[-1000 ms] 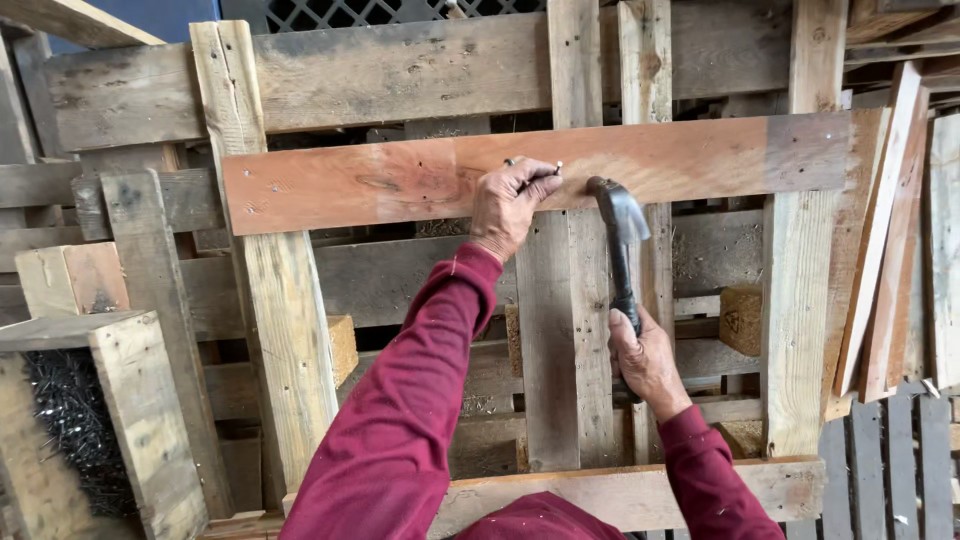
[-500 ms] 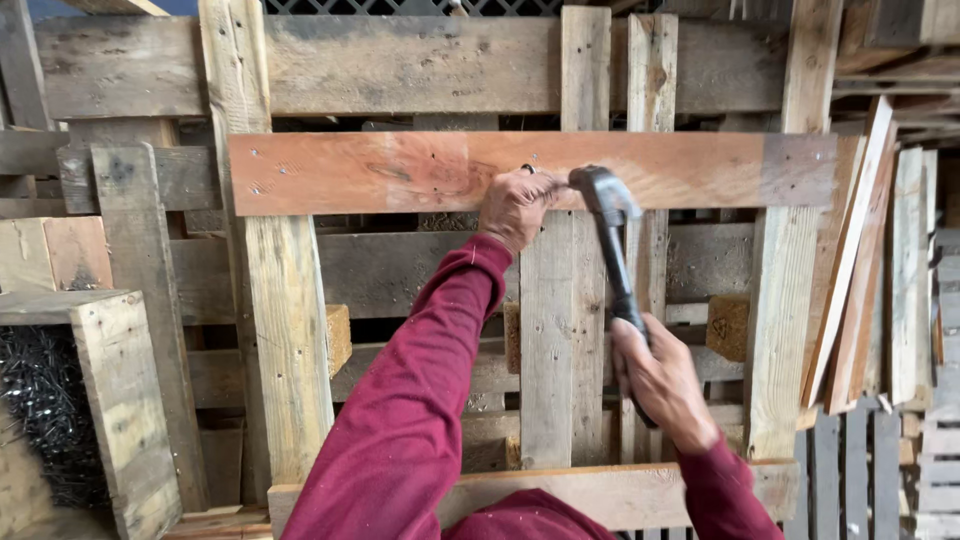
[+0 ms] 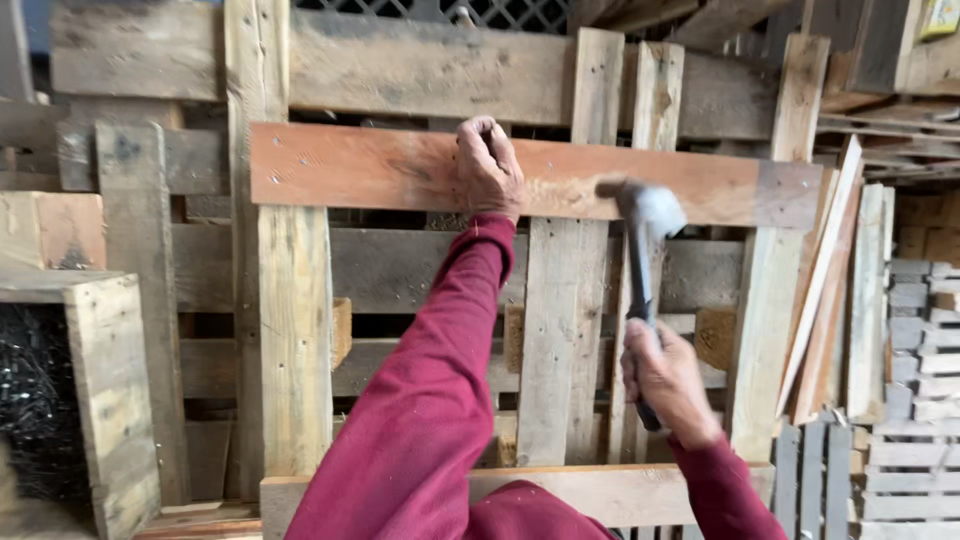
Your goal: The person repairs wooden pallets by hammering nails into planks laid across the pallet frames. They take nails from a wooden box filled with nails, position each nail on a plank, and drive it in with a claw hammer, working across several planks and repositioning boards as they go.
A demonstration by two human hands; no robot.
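The reddish board (image 3: 400,172) lies crosswise over the upright slats of a pallet (image 3: 295,340) that stands on edge, and its ends rest on the outer uprights. The left hand (image 3: 488,165) is curled over the board's upper edge near the middle, with the fingers hooked behind it and the knuckles facing out. This hold probably presses the board flat against the slat below so that it does not shift. Whether the fingers also pinch a nail cannot be told, since the fist hides that spot.

The right hand (image 3: 668,380) is wrapped fully round the lower end of a hammer (image 3: 645,260). Holding it that far down the handle gives the head a long swing. The head is blurred and sits at the board's lower edge, just to the right of the left hand and over the middle slat. Small dark dots near the board's left end look like nail heads.

More pallets (image 3: 920,380) are stacked to the right, and loose thin planks (image 3: 825,280) lean against them. A wooden crate (image 3: 100,380) stands at the left.
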